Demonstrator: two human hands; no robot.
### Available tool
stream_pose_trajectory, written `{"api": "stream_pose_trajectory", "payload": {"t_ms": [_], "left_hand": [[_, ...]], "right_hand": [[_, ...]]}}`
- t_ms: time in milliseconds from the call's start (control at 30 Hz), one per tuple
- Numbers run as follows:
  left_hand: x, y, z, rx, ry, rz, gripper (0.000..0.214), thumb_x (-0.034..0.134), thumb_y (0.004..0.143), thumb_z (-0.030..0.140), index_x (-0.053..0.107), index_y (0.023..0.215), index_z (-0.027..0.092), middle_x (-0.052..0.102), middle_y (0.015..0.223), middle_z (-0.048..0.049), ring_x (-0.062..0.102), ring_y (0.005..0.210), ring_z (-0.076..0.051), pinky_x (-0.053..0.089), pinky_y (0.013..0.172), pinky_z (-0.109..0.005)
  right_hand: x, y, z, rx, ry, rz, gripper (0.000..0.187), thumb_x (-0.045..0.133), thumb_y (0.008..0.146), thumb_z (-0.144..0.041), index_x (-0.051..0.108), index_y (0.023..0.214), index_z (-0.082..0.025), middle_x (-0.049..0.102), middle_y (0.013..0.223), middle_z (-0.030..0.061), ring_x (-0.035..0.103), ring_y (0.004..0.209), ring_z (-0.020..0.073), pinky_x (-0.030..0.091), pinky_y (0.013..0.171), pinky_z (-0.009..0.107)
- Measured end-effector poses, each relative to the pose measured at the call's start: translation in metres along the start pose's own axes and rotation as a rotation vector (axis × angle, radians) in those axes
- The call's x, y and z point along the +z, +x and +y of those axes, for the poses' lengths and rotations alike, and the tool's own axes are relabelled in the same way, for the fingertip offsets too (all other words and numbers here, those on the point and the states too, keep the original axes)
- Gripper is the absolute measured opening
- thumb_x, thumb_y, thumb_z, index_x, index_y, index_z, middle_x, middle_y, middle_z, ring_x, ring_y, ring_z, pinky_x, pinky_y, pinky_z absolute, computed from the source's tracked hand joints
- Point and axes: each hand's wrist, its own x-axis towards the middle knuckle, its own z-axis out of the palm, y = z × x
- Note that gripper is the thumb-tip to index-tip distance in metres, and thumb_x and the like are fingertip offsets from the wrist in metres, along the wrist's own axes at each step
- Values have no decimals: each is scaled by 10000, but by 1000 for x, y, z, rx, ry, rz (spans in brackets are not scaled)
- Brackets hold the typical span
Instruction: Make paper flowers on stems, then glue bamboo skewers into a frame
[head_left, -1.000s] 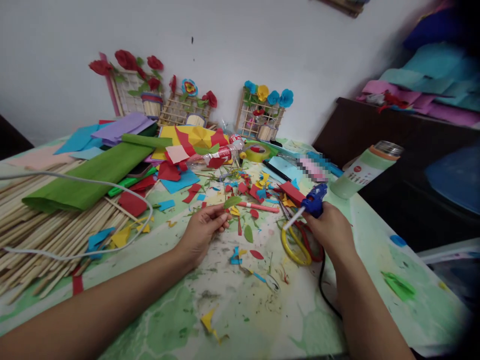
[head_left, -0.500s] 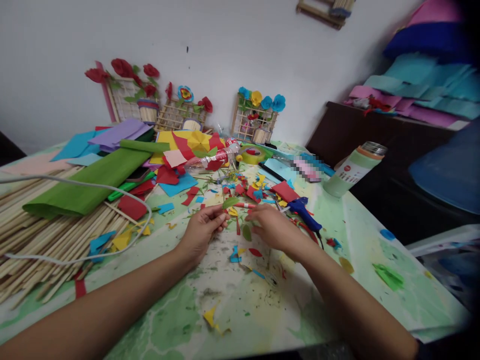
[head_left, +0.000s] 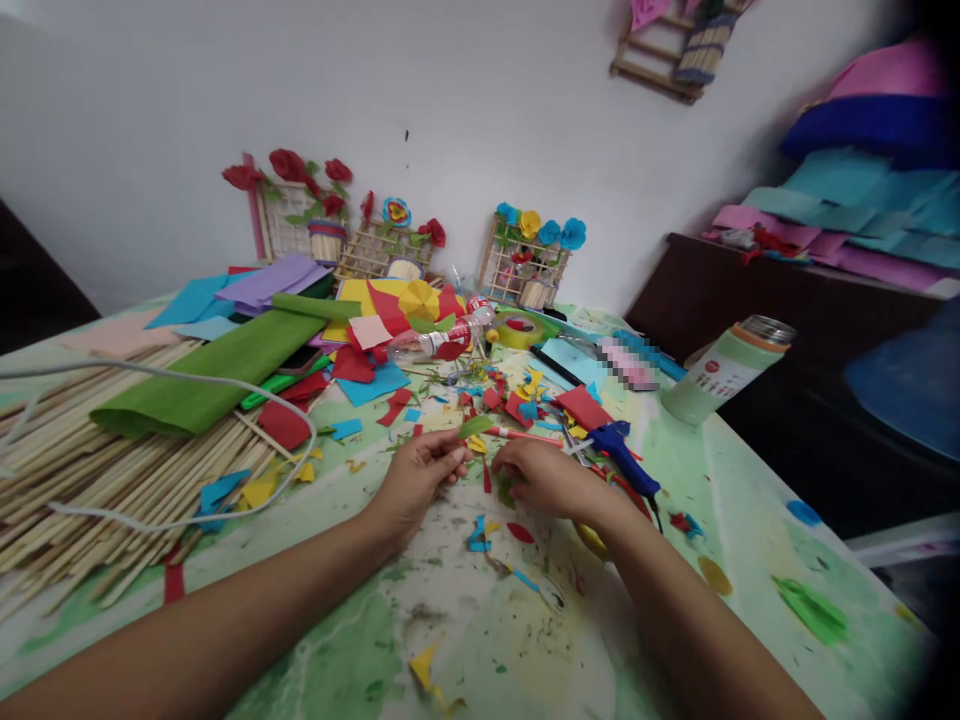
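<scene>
My left hand [head_left: 427, 475] is closed in a pinch on a small green paper leaf [head_left: 475, 427], which sticks out past the fingertips. My right hand [head_left: 544, 480] hovers low over the table, fingers bent and apart. Below its fingers lies another green leaf [head_left: 505, 489], mostly covered by the hand; whether they touch is unclear. A red stick-like piece [head_left: 525, 436] lies just beyond both hands. Between them are a narrow red strip [head_left: 487, 475], a blue paper scrap [head_left: 478, 535] and a red petal-shaped piece [head_left: 520, 532].
A blue glue gun [head_left: 622, 455] lies right of my right hand. Bamboo sticks [head_left: 135, 480], folded green paper [head_left: 202, 375] and a pale cable [head_left: 304, 450] spread over the left. A bottle [head_left: 724, 372] stands right. Paper-flower trellises [head_left: 525, 262] lean against the wall.
The view has shifted, so the table sits lower and further right. My right hand has come down closer over the leaf. My left hand keeps its pinch on the other leaf.
</scene>
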Motion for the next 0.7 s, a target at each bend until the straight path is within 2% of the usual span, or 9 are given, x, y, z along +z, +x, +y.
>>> {"api": "stream_pose_trajectory", "payload": {"t_ms": [200,333,500,600,700], "left_hand": [[0,-1,-1,18,5,11,331,753,616,220,657,921,132,656,719,-23,530,563,-79,386,520,-200],[1,-2,1,13,28,3,293,746,624,226,667,887,124,650,717,-21,524,557,-70,382,520,-194],[0,0,-1,10,24,-5,357,755,618,229,649,946,134,663,730,-27,534,565,-76,382,515,-190],[-1,0,-2,9,39,-9,361,757,624,242,652,951,133,663,740,-33,537,573,-80,381,506,-188],[-1,0,-1,9,46,-14,361,760,618,246,659,944,130,657,728,-27,531,568,-77,386,508,-188]], "right_hand": [[3,0,4,-25,-13,24,162,543,680,-62,670,708,-158,647,746,39,540,735,147,342,639,223],[1,-3,2,9,-7,63,149,536,684,-66,640,720,-166,623,730,20,508,681,129,312,597,214],[-2,-8,-5,38,10,94,134,511,691,-65,592,707,-171,590,702,-1,475,621,111,271,557,204],[1,-6,-4,63,23,81,166,512,653,-37,597,707,-169,598,714,0,482,629,113,270,558,200],[4,-4,-2,73,44,116,238,523,636,-28,623,790,-180,626,760,2,505,648,118,284,561,199]]}}
